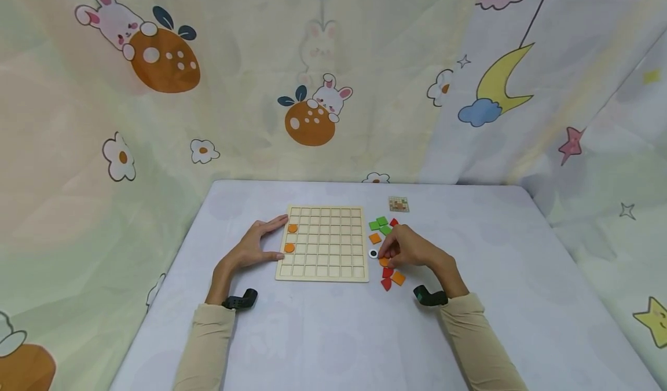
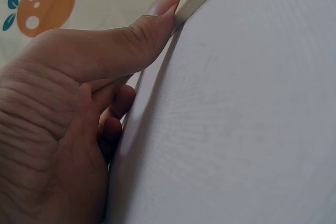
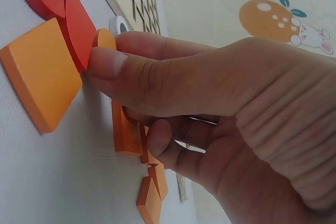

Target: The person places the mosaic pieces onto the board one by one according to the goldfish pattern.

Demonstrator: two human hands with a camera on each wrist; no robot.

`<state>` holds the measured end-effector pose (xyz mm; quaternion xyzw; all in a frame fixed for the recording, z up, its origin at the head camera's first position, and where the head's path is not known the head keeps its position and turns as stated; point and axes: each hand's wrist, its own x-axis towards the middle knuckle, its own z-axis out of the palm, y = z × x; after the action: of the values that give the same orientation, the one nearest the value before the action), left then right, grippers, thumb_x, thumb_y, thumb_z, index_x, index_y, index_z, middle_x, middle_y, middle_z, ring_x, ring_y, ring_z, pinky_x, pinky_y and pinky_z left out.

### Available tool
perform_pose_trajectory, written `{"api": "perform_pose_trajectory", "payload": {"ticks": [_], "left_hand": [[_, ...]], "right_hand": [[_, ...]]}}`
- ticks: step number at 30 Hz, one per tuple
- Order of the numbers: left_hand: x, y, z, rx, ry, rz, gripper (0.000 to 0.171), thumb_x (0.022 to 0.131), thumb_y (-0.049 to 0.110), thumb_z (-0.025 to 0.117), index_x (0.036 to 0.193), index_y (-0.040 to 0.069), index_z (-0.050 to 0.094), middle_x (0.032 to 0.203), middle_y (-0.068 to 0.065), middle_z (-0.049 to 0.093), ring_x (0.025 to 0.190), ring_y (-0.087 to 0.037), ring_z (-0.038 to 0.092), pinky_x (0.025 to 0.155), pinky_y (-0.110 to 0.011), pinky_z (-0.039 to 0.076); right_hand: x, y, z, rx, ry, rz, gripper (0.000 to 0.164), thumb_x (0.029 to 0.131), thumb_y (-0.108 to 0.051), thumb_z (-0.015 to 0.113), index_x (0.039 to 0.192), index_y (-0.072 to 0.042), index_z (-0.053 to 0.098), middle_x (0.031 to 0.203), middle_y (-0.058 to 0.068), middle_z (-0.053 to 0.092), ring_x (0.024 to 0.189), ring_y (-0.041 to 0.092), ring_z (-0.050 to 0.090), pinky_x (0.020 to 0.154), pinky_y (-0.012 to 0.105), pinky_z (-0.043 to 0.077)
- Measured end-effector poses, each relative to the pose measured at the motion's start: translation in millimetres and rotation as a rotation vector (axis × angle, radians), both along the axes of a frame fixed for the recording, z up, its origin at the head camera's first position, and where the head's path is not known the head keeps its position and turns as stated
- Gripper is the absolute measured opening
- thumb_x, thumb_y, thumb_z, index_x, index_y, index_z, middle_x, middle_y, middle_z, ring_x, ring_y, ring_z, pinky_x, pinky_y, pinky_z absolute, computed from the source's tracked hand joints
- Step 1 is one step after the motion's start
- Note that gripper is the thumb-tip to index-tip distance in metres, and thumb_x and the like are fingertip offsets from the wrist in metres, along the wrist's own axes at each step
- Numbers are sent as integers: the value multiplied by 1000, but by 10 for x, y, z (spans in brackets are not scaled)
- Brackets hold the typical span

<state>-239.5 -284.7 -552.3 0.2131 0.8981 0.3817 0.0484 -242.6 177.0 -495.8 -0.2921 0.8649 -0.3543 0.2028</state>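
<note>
A pale wooden grid board (image 1: 323, 243) lies on the table, with one orange disc (image 1: 293, 228) and a second orange disc (image 1: 289, 248) in its left column. My left hand (image 1: 250, 247) rests against the board's left edge, thumb and fingers spread apart; its thumb (image 2: 152, 30) touches the rim in the left wrist view. Right of the board, my right hand (image 1: 409, 247) pinches an orange round piece (image 3: 105, 39) between thumb and forefinger, low over the table. Beside its fingertips sits a white piece with a black centre (image 1: 373, 254). Part of the pinched piece is hidden by the thumb.
Several green pieces (image 1: 382, 220) and an orange square (image 1: 375, 238) lie beyond the right hand. Red pieces (image 1: 386, 284) and another orange square (image 1: 398, 278) lie nearer. A small patterned card (image 1: 398, 204) is at the back. A printed cloth hangs behind the table.
</note>
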Motion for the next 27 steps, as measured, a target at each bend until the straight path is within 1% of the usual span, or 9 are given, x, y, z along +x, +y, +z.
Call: {"api": "perform_pose_trajectory", "payload": {"ticks": [8, 11, 15, 19, 22, 27], "left_hand": [[-15, 14, 12, -8, 6, 10, 99, 83, 35, 95, 167, 14, 46, 178, -6, 39, 132, -30, 49, 113, -56, 37], [-8, 9, 7, -3, 5, 8, 100, 82, 35, 95, 167, 13, 47, 178, -6, 39, 130, -30, 49, 111, -55, 37], [3, 6, -1, 7, 6, 0, 101, 83, 36, 95, 167, 13, 46, 178, -7, 39, 124, -28, 49, 107, -51, 38], [6, 8, -4, 8, 7, -1, 101, 82, 36, 95, 167, 13, 45, 177, -7, 39, 125, -28, 49, 107, -50, 38], [2, 11, -3, 10, 4, 6, 100, 82, 34, 96, 167, 13, 47, 177, -8, 39, 128, -29, 49, 109, -52, 37], [-10, 23, 2, 15, 3, 11, 101, 81, 32, 97, 166, 13, 47, 178, -8, 39, 132, -32, 48, 111, -54, 35]], "right_hand": [[17, 12, 2, 50, 5, -20, 21, 84, 7, 87, 100, -6, 86, 82, 4, 76, 72, 15, 59, 67, 23, 54], [25, 22, 6, 64, 14, -29, 20, 84, 4, 89, 100, -7, 85, 82, 2, 75, 74, 14, 59, 68, 24, 55], [38, 32, 34, 80, 53, -57, 19, 83, -4, 94, 99, -9, 85, 86, 0, 77, 77, 15, 61, 72, 25, 56], [40, 21, 65, 94, 103, -84, 20, 81, -8, 96, 98, -11, 85, 87, -2, 78, 78, 15, 62, 73, 26, 56], [30, -2, 63, 80, 127, -86, 20, 83, -9, 95, 100, -10, 85, 87, -3, 77, 78, 14, 62, 72, 24, 56], [-10, -68, 10, 15, 164, -62, 20, 84, -8, 94, 102, -8, 85, 86, -2, 77, 77, 12, 61, 70, 23, 53]]}}
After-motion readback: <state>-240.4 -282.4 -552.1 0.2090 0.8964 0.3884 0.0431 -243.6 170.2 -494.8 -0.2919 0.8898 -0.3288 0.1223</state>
